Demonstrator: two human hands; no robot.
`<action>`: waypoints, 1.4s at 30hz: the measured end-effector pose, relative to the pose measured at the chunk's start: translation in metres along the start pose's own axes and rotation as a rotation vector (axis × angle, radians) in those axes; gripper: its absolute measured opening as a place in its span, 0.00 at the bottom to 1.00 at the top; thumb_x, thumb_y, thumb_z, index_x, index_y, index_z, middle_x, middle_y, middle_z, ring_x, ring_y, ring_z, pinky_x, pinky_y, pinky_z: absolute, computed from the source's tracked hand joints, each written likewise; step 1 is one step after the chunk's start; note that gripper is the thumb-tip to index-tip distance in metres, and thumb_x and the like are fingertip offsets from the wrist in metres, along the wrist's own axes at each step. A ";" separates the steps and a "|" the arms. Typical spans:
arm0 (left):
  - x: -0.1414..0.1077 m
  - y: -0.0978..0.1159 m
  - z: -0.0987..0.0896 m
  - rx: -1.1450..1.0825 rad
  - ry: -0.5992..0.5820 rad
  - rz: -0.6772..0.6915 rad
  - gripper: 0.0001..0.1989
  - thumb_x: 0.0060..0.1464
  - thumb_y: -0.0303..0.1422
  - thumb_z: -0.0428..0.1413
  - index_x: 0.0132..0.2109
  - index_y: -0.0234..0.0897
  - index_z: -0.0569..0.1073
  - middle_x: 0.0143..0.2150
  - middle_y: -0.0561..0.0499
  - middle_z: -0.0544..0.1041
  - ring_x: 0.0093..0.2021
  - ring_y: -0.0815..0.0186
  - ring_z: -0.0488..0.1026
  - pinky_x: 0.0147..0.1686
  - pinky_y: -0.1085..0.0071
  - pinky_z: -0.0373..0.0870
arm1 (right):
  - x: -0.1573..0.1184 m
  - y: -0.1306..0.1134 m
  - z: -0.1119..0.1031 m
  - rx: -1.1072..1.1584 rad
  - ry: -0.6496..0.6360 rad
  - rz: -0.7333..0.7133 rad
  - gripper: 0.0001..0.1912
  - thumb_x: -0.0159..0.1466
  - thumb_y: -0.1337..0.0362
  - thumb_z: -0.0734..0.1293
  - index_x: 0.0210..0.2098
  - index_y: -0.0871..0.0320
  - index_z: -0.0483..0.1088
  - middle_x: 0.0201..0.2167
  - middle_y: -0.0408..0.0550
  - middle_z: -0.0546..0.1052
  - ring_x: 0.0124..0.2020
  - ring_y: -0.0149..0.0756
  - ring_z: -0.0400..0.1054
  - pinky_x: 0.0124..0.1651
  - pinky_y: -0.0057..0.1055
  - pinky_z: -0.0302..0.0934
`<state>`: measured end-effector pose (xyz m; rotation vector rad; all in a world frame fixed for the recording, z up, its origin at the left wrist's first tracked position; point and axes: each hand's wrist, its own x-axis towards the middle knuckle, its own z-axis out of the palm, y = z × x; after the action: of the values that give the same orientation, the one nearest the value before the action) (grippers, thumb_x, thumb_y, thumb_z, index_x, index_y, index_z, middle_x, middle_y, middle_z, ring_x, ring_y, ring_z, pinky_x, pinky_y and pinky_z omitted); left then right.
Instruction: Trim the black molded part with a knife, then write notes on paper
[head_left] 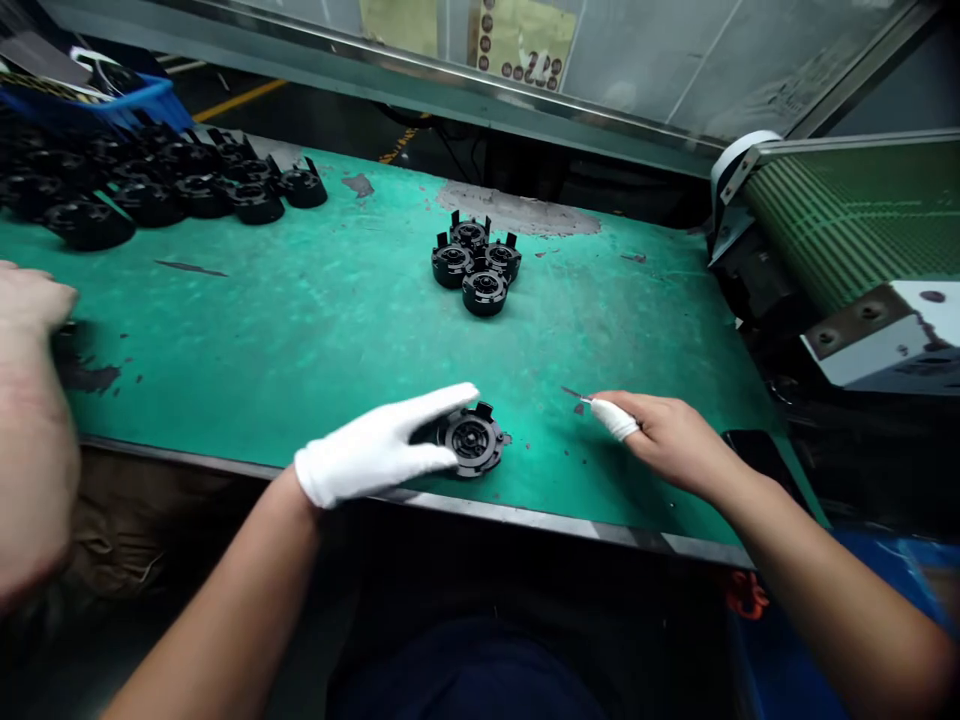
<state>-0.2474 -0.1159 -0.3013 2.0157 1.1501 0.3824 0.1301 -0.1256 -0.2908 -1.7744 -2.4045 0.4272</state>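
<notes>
My left hand (pixel 375 452), in a white glove, curls around the side of a black round plastic part (pixel 472 441) near the bench's front edge. Its thumb and fingers touch the part's left side. The part has a round, ribbed centre and an upright tab at its far rim. To the right, my right hand (pixel 671 438) pinches a small thin-bladed knife (pixel 576 393), its tip pointing left toward the part but apart from it. A white cover is on a digit of this hand. Most of the knife's handle is hidden in the fingers.
Several similar black parts (pixel 484 290) stand in a cluster mid-bench; many more (pixel 202 195) crowd the far left by a blue basket (pixel 157 98). Another person's arm (pixel 34 440) reaches in at left. A green conveyor belt (pixel 870 210) is at right, above a dark flat object (pixel 765 455).
</notes>
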 end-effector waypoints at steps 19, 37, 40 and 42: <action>-0.034 -0.008 0.038 -0.004 0.436 -0.045 0.39 0.53 0.41 0.66 0.67 0.40 0.60 0.67 0.42 0.67 0.67 0.53 0.66 0.68 0.54 0.64 | -0.006 -0.144 0.028 -0.124 -0.178 -0.240 0.28 0.67 0.67 0.59 0.65 0.44 0.65 0.40 0.46 0.79 0.33 0.41 0.76 0.26 0.34 0.58; -0.013 0.027 0.076 -0.076 0.363 0.073 0.43 0.48 0.38 0.69 0.67 0.38 0.61 0.66 0.42 0.68 0.66 0.56 0.67 0.68 0.56 0.64 | -0.028 -0.080 0.010 0.230 -0.109 -0.118 0.16 0.72 0.61 0.59 0.55 0.50 0.71 0.49 0.45 0.79 0.48 0.40 0.74 0.48 0.35 0.66; -0.008 0.035 0.092 -0.099 0.405 0.107 0.43 0.48 0.39 0.70 0.67 0.38 0.60 0.66 0.41 0.68 0.67 0.55 0.66 0.68 0.55 0.64 | -0.046 -0.075 0.021 0.249 -0.123 -0.074 0.17 0.73 0.60 0.58 0.58 0.47 0.70 0.54 0.43 0.78 0.52 0.39 0.73 0.53 0.36 0.66; -0.007 0.036 0.095 -0.092 0.394 0.125 0.45 0.47 0.43 0.70 0.67 0.37 0.60 0.67 0.40 0.67 0.67 0.55 0.66 0.68 0.54 0.63 | -0.050 -0.067 0.024 0.235 -0.121 -0.043 0.17 0.74 0.58 0.58 0.58 0.45 0.71 0.56 0.42 0.78 0.53 0.39 0.73 0.54 0.36 0.66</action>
<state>-0.1741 -0.1777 -0.3359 1.9886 1.2143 0.9115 0.0777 -0.1950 -0.2905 -1.6366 -2.3494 0.7973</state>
